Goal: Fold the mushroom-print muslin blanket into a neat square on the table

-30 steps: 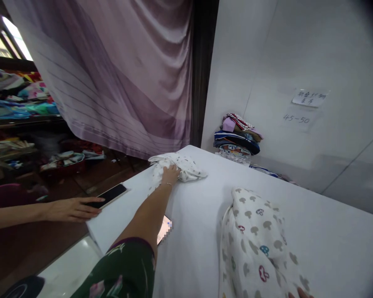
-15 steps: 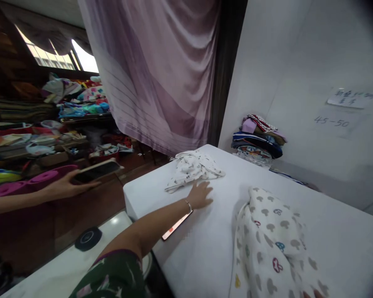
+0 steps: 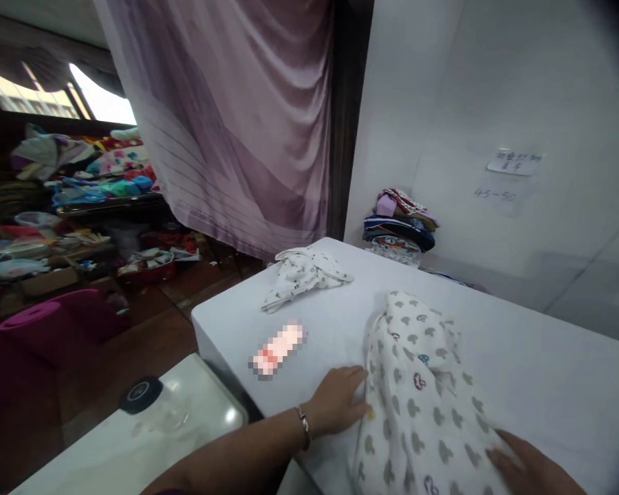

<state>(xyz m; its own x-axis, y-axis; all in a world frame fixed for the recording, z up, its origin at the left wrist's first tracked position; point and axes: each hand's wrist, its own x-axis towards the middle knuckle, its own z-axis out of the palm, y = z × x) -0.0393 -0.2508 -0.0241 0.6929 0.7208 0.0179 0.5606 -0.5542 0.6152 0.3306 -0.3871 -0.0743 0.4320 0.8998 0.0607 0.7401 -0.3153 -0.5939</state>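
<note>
A white cloth printed with small grey and coloured mushrooms (image 3: pixel 423 392) lies bunched on the white table (image 3: pixel 520 364) in front of me. My left hand (image 3: pixel 338 405), a bracelet on its wrist, rests flat with fingers stretched out against the cloth's left edge. My right hand (image 3: pixel 531 467) lies on the cloth's lower right part, fingers flat. A second white cloth with dark specks (image 3: pixel 304 275) sits crumpled at the table's far left corner, away from both hands. A phone with a blurred screen (image 3: pixel 278 349) lies on the table between that cloth and my left hand.
A stack of folded coloured fabrics (image 3: pixel 401 227) stands against the white wall at the table's far end. A purple curtain (image 3: pixel 247 124) hangs behind. A lower white surface with a black round disc (image 3: pixel 141 394) is at the left. Cluttered shelves and a magenta seat (image 3: pixel 46 323) fill the left.
My left hand has drawn back from the speckled cloth to the mushroom cloth's edge. Another person's hand with a dark phone has left the view. My right hand now shows on the cloth.
</note>
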